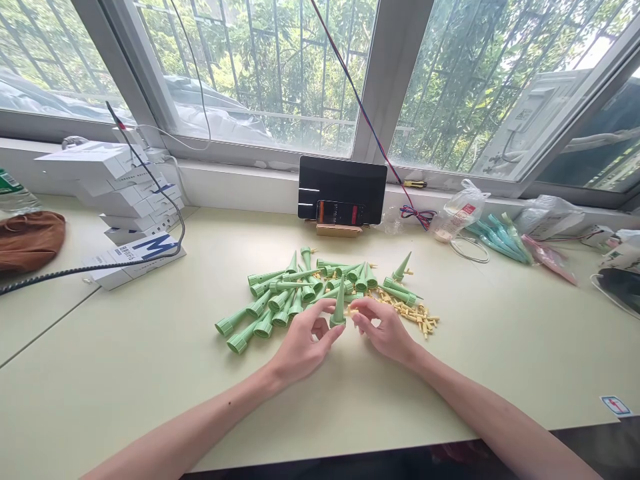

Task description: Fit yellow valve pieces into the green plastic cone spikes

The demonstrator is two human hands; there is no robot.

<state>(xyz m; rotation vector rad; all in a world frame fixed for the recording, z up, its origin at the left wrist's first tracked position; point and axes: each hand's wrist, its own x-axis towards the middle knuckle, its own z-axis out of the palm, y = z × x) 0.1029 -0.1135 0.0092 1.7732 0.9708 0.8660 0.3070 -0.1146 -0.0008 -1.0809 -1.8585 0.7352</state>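
My left hand (311,337) grips a green plastic spike (339,308) by its ribbed base, the pointed end upward. Close to the spike's right side, my right hand (383,327) pinches a small yellow plastic piece (352,311), mostly covered by the fingertips. Whether that piece touches the spike I cannot tell. Just beyond both hands lies a pile of similar green spikes (280,300), with several hollow ends facing me. Small yellow pieces (423,320) are scattered to the right of the pile. One upright spike (401,268) at the pile's right has a yellow piece sticking out of its side.
A phone (340,213) leans against a dark tablet (305,180) by the window. White boxes (135,193) are stacked at left, with a black cable (165,259) across them. Plastic bags (457,210) and blue-green packets (500,239) lie at the back right.
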